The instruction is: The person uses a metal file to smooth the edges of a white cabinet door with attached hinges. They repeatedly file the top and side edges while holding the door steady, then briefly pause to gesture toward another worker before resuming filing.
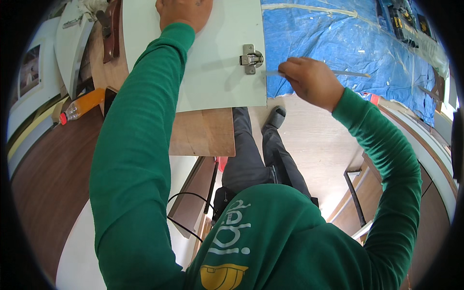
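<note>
A white cabinet door panel (212,87) lies flat in front of me, a metal cup hinge (251,59) fixed near its right edge. My left hand (186,11) rests on the panel's far part at the top of the picture. Its fingers are mostly cut off by the frame, so what they do is hidden. To the right of the hinge, my right hand (309,79) is closed around a long thin greyish strip (350,73). One end of this strip points at the panel's edge, and the other sticks out to the right. Its exact kind is unclear.
Beneath the panel is a wooden board (205,133). A blue tarp (319,34) covers the surface at right, with dark tools (408,21) at its far corner. A bottle of orange liquid (82,105) lies at left. Behind it leans a white board (72,43).
</note>
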